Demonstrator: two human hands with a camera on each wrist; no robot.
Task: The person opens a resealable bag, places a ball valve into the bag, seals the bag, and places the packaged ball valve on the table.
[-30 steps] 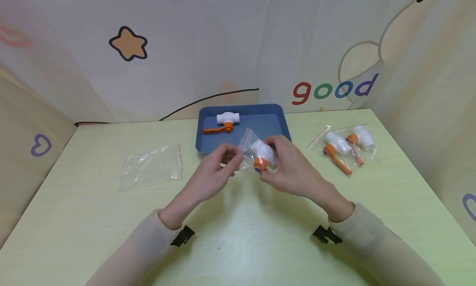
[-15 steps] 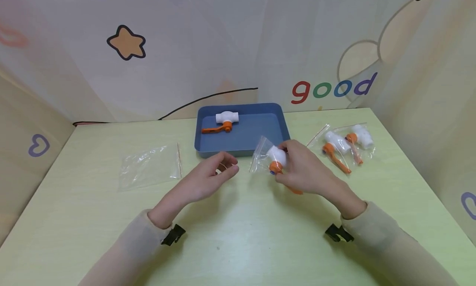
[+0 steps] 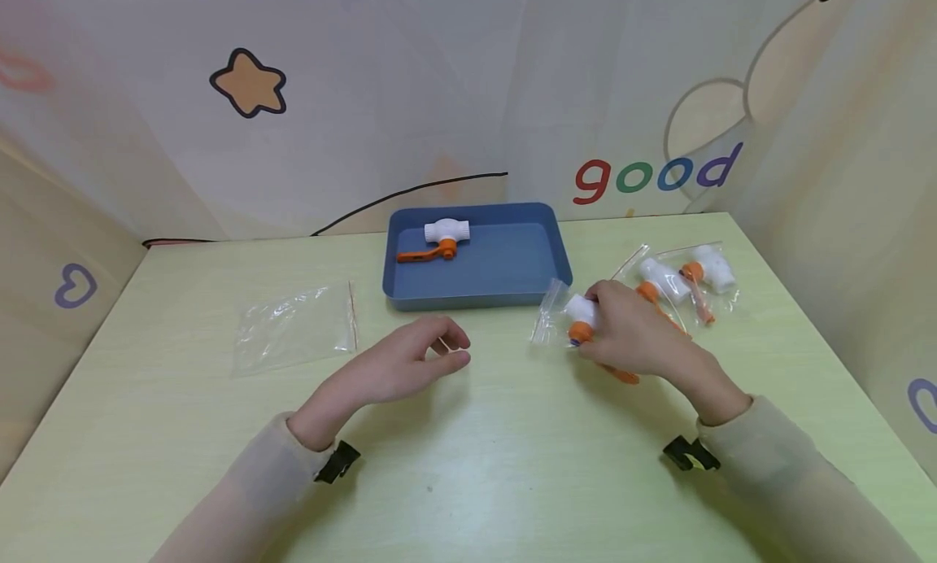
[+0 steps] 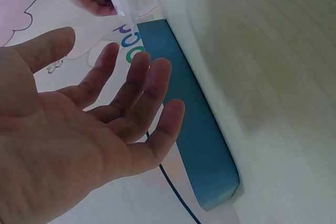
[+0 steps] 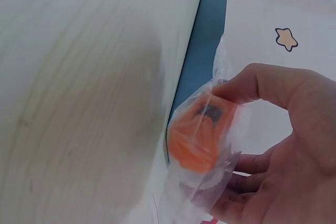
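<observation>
One bagged valve [image 3: 581, 331] is gripped in the right hand [image 3: 635, 329], just off the near right corner of the blue tray [image 3: 505, 260]. Thumb and fingers pinch the valve through the film, presumably because the rigid part gives a firmer hold than the loose plastic. The zip end of the bag points left; this grip appears to keep the mouth unobstructed. The left hand [image 3: 410, 358] is relaxed, fingers slightly bent and holding nothing, on the near side of the tray.

The unbagged valve [image 3: 447, 231] lies in the far left part of the tray, its orange lever pointing left. (The raised walls should stop the round body from rolling out.) The flat clear bag [image 3: 296, 327] lies on the tabletop [image 3: 468, 482], left of the tray and well apart from it, probably to stay out from under the hands.

Two further wrapped valves [image 3: 664, 281] rest at the right. The right hand partly masks the nearer lever; contact between them cannot be determined. The near tray wall stands between the hands and the tray floor.
</observation>
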